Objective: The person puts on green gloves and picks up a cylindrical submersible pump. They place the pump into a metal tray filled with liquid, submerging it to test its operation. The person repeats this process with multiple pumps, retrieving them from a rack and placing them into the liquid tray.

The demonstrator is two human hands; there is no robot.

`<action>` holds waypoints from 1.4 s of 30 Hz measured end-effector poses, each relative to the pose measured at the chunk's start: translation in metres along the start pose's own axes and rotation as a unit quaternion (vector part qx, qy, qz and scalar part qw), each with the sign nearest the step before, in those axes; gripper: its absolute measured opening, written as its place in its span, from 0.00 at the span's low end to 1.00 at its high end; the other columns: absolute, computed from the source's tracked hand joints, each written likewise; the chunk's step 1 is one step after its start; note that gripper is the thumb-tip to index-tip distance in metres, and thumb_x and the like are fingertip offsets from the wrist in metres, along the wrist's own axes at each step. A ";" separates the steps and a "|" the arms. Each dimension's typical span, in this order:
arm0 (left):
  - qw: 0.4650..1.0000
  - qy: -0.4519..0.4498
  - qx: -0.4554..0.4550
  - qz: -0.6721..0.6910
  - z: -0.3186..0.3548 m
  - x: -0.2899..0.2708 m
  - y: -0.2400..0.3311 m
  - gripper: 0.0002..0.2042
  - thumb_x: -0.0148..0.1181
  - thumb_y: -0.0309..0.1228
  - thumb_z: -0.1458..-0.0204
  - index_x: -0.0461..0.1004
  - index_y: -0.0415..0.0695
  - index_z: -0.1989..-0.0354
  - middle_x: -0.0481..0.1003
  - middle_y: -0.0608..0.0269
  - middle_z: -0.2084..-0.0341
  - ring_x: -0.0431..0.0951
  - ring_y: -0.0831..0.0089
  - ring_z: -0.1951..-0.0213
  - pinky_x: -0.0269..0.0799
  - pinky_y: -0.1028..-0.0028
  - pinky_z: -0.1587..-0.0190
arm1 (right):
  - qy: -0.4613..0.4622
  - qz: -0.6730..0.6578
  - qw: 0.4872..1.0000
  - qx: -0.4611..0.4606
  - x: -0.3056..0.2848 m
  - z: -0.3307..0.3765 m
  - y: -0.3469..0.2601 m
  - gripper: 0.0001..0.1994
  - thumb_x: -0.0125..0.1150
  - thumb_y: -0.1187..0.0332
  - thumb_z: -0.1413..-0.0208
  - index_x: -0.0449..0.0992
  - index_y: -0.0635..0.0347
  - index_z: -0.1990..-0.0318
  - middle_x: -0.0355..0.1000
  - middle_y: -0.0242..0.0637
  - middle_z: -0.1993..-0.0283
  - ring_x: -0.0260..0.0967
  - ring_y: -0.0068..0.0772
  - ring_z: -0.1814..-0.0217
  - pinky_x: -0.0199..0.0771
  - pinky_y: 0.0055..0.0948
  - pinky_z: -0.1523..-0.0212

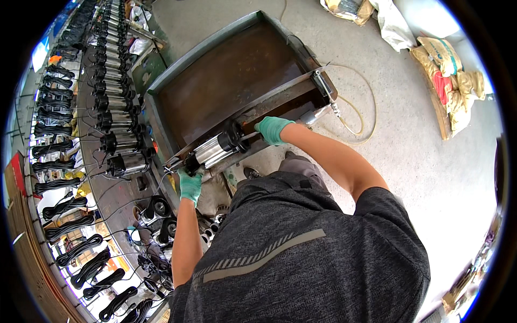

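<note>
A submersible pump (211, 153) with a shiny steel body and black ends lies slanted along the front edge of a tank. My left hand (190, 187), in a green glove, is closed around its lower-left black end. From the other black end (235, 137) a thin metal rod (250, 135) runs to my right hand (273, 131). That hand, gloved in green too, is closed on the rod; its fingertips are partly hidden. Just right of it sits a silver cylinder (313, 115), partly covered by my forearm.
The wide metal tank (154, 105) holds brownish water. A pale hose (371, 102) loops from a fitting (336, 109) at its right corner. Pumps (129, 163) line the bench at left, beside coiled black cables (63, 207). Sacks (460, 99) lie on a pallet at far right.
</note>
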State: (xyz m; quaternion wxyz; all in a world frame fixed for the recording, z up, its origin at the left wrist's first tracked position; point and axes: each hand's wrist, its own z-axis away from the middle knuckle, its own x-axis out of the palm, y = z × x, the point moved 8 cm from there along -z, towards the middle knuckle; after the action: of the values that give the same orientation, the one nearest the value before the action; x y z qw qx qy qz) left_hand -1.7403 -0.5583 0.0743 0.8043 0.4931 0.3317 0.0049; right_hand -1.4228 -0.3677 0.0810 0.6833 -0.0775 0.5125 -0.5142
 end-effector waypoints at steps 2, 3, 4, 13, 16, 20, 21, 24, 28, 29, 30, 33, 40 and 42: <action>1.000 -0.002 0.001 0.002 0.002 0.000 0.002 0.31 0.70 0.25 0.46 0.60 0.41 0.37 0.75 0.63 0.51 0.75 0.76 0.54 0.73 0.76 0.53 | 0.075 0.080 0.992 -0.059 -0.006 0.004 -0.010 0.17 0.58 0.68 0.38 0.75 0.64 0.43 0.77 0.45 0.65 0.78 0.34 0.70 0.80 0.33 0.65; 1.000 -0.005 -0.004 -0.002 0.003 -0.001 0.002 0.31 0.70 0.25 0.46 0.60 0.41 0.37 0.75 0.63 0.51 0.75 0.76 0.54 0.73 0.76 0.53 | 0.046 -0.016 0.998 -0.029 -0.004 0.003 -0.005 0.17 0.58 0.67 0.38 0.76 0.64 0.45 0.77 0.44 0.65 0.77 0.33 0.70 0.79 0.33 0.66; 1.000 -0.008 -0.010 -0.005 0.003 -0.002 0.001 0.31 0.70 0.25 0.46 0.60 0.41 0.36 0.75 0.63 0.50 0.75 0.75 0.53 0.73 0.76 0.53 | 0.018 -0.111 0.994 0.002 -0.003 0.004 -0.001 0.16 0.58 0.67 0.38 0.77 0.64 0.46 0.77 0.42 0.66 0.77 0.32 0.71 0.78 0.33 0.67; 0.999 -0.002 0.018 0.036 0.001 0.004 0.005 0.29 0.71 0.23 0.48 0.59 0.39 0.41 0.74 0.61 0.50 0.75 0.71 0.51 0.70 0.71 0.44 | 0.166 -0.520 0.835 0.065 -0.004 0.062 0.067 0.13 0.55 0.67 0.33 0.78 0.67 0.48 0.78 0.37 0.64 0.74 0.25 0.70 0.77 0.28 0.69; 1.000 0.001 -0.024 0.004 -0.001 -0.003 -0.017 0.30 0.71 0.24 0.47 0.58 0.39 0.40 0.73 0.58 0.48 0.75 0.70 0.49 0.70 0.70 0.42 | 0.320 -0.655 0.681 0.066 -0.012 0.100 0.101 0.14 0.55 0.71 0.32 0.74 0.67 0.44 0.78 0.39 0.63 0.76 0.28 0.68 0.79 0.29 0.68; 1.000 0.013 0.020 -0.006 -0.001 -0.006 -0.012 0.29 0.71 0.26 0.47 0.61 0.40 0.39 0.75 0.61 0.49 0.75 0.71 0.49 0.71 0.71 0.44 | 0.462 -0.560 0.668 0.165 -0.017 0.130 0.180 0.14 0.56 0.71 0.33 0.74 0.65 0.43 0.78 0.37 0.65 0.76 0.30 0.68 0.79 0.28 0.66; 0.999 0.015 0.033 -0.002 -0.003 -0.007 -0.011 0.29 0.71 0.26 0.47 0.62 0.41 0.39 0.76 0.62 0.49 0.76 0.71 0.49 0.72 0.71 0.46 | 0.478 -0.569 0.642 0.187 -0.018 0.134 0.191 0.14 0.58 0.70 0.35 0.76 0.64 0.45 0.80 0.40 0.65 0.77 0.33 0.68 0.80 0.31 0.64; 1.000 -0.008 0.018 0.016 -0.007 -0.004 -0.013 0.29 0.71 0.26 0.47 0.63 0.41 0.38 0.76 0.62 0.48 0.75 0.72 0.49 0.72 0.71 0.46 | 0.537 -0.418 0.696 0.228 -0.029 0.132 0.213 0.12 0.56 0.74 0.35 0.77 0.66 0.47 0.76 0.39 0.68 0.76 0.28 0.72 0.80 0.29 0.68; 1.000 -0.025 0.009 0.007 -0.011 0.000 -0.012 0.31 0.71 0.25 0.46 0.59 0.39 0.38 0.74 0.59 0.47 0.75 0.70 0.47 0.69 0.70 0.41 | 0.599 -0.262 0.708 0.268 -0.018 0.146 0.219 0.14 0.59 0.73 0.40 0.79 0.58 0.48 0.81 0.45 0.62 0.81 0.41 0.66 0.80 0.37 0.61; 0.999 -0.021 0.008 0.030 -0.007 -0.002 -0.018 0.31 0.70 0.24 0.46 0.59 0.39 0.38 0.74 0.59 0.46 0.75 0.70 0.47 0.69 0.70 0.40 | 0.590 -0.204 0.726 0.286 -0.034 0.156 0.182 0.14 0.61 0.69 0.42 0.79 0.57 0.49 0.81 0.48 0.60 0.80 0.54 0.61 0.80 0.42 0.56; 0.998 -0.024 0.013 0.052 -0.008 -0.002 -0.017 0.30 0.70 0.24 0.46 0.59 0.39 0.38 0.74 0.60 0.46 0.75 0.70 0.47 0.69 0.70 0.40 | 0.594 -0.131 0.744 0.276 -0.036 0.160 0.177 0.14 0.61 0.66 0.43 0.79 0.56 0.50 0.80 0.48 0.58 0.77 0.59 0.54 0.78 0.46 0.52; 0.999 -0.030 0.031 0.024 -0.006 -0.005 -0.015 0.32 0.70 0.24 0.46 0.58 0.40 0.35 0.74 0.60 0.44 0.75 0.70 0.45 0.68 0.70 0.39 | 0.612 -0.076 0.738 0.274 -0.055 0.181 0.113 0.13 0.62 0.69 0.43 0.79 0.56 0.50 0.78 0.47 0.55 0.75 0.55 0.49 0.78 0.48 0.52; 0.997 -0.026 -0.058 0.040 -0.002 -0.001 -0.005 0.32 0.72 0.26 0.47 0.59 0.40 0.37 0.74 0.60 0.45 0.74 0.70 0.46 0.65 0.71 0.37 | 0.273 -0.384 0.881 0.047 0.001 0.047 0.032 0.15 0.64 0.73 0.44 0.79 0.61 0.48 0.80 0.47 0.55 0.79 0.42 0.55 0.77 0.34 0.51; 0.998 -0.016 -0.046 0.034 -0.005 -0.006 -0.014 0.33 0.72 0.25 0.48 0.59 0.41 0.37 0.73 0.60 0.45 0.74 0.70 0.46 0.65 0.71 0.38 | 0.283 -0.354 0.891 -0.003 0.011 0.016 0.017 0.16 0.64 0.69 0.44 0.79 0.59 0.48 0.79 0.50 0.54 0.77 0.50 0.52 0.76 0.39 0.49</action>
State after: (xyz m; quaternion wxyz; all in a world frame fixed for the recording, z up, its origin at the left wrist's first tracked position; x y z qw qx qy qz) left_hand -1.7518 -0.5638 0.0646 0.8307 0.4668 0.3008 0.0396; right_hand -1.4004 -0.3750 0.0708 0.2816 -0.1071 0.6245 -0.7206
